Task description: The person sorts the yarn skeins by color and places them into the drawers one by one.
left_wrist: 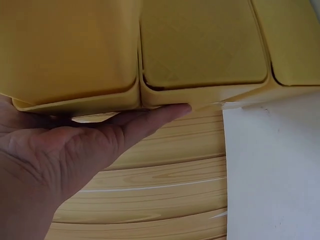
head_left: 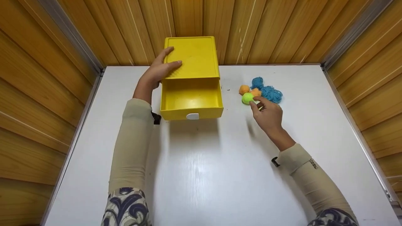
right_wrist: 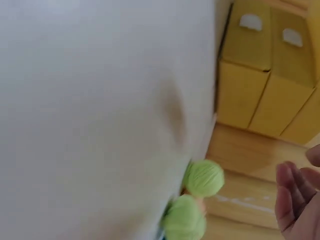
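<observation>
A yellow drawer unit stands at the back of the white table, its top drawer pulled out with nothing seen inside. My left hand rests against the unit's left side and top edge, fingers extended. To the right, my right hand hovers by a bright green yarn ball, thumb and forefinger apart. In the right wrist view the fingers stand clear of two green yarn balls. Orange yarn balls and blue yarn bundles lie just behind; the hand partly hides the pile.
The white table stretches in front of the unit. Wood-patterned walls close off the back and both sides. Lower drawers with white handles show in the right wrist view.
</observation>
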Action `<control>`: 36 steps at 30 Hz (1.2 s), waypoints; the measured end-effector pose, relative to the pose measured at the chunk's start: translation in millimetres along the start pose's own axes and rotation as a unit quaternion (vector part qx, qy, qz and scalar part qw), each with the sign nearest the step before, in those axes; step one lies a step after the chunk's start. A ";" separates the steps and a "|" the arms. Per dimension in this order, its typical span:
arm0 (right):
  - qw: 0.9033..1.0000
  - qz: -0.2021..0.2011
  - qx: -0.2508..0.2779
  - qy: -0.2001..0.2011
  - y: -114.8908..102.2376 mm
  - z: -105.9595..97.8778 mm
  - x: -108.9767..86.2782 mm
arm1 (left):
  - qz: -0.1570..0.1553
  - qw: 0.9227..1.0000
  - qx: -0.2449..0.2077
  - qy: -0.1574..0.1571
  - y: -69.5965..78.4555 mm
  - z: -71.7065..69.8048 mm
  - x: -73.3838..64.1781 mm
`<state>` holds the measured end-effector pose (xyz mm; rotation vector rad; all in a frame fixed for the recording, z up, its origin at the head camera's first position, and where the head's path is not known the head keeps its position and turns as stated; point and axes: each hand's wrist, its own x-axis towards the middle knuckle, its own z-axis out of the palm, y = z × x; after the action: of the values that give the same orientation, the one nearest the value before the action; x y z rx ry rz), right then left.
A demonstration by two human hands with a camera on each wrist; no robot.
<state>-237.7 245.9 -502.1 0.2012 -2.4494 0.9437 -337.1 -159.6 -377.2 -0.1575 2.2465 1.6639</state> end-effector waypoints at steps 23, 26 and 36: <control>0.933 0.179 -0.101 -0.297 69.3 -13.9 32.6 | 0.043 0.998 0.038 0.031 -6.9 2.9 -0.1; 0.925 0.190 -0.099 -0.313 70.7 -14.0 36.3 | 0.040 0.998 0.039 0.031 -7.2 4.1 -0.1; 0.917 0.211 -0.107 -0.320 64.6 -4.5 35.8 | 0.035 0.998 0.043 0.034 -11.6 0.9 -4.4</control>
<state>-286.7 298.7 -519.1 -0.1298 -3.2737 0.8588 -329.4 -162.9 -386.5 -0.1173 2.3950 1.6159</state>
